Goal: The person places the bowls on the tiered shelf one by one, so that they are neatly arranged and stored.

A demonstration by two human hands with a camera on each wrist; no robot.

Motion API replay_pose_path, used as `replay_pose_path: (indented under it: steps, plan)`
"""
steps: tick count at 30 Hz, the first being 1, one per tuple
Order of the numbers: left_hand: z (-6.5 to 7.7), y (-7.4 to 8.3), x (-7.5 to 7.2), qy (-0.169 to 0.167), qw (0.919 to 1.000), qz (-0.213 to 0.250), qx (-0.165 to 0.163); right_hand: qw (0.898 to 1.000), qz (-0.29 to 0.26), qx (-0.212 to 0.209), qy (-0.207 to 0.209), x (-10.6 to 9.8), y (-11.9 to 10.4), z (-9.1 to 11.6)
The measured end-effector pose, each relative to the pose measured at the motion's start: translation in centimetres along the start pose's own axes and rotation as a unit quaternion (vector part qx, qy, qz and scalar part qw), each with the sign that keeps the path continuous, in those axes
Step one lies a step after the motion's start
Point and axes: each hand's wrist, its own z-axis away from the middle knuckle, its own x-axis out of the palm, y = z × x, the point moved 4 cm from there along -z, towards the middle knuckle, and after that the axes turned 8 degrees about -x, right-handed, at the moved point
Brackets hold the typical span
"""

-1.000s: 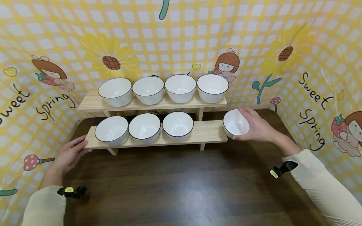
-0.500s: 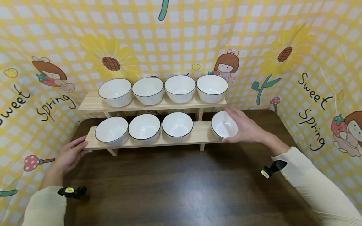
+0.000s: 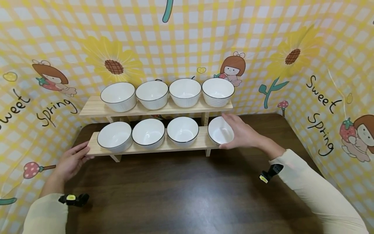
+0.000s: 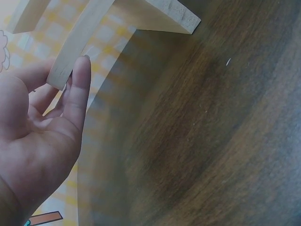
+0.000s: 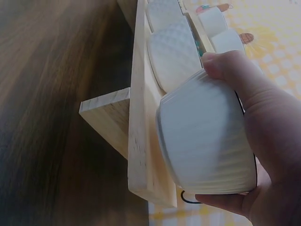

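Observation:
My right hand (image 3: 241, 131) grips a white bowl (image 3: 219, 130) with a thin dark rim. It is at the right end of the lower shelf board (image 3: 201, 138). In the right wrist view that bowl (image 5: 207, 136) has ribbed sides, and its base is close against the wood; whether it touches cannot be told. My left hand (image 3: 73, 159) pinches the left end of the same board, the thumb on the edge in the left wrist view (image 4: 66, 61). Three matching bowls, the nearest being a white bowl (image 3: 182, 130), sit in a row left of the held one.
Behind and higher, an upper wooden shelf (image 3: 163, 110) carries a row of several white bowls (image 3: 185, 92). Legs hold the boards above a dark brown table (image 3: 163, 191). Yellow checked cloth (image 3: 181, 39) hangs at the back and sides.
My right hand has moved left with the bowl, from beyond the board's right end to over it, near the third bowl. The left hand stays on the board's left end.

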Motion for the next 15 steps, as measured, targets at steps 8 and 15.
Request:
replay_pose_path:
  steps: [8, 15]
  plan:
    - [-0.1, 0.0, -0.1, -0.003, 1.0000, -0.004, 0.000, 1.000, -0.006, 0.000, -0.013, 0.9, -0.2, -1.0]
    - [-0.2, -0.1, -0.2, -0.006, 1.0000, -0.005, 0.004, 1.000, -0.005, 0.004, -0.016, 1.4, -0.3, -1.4]
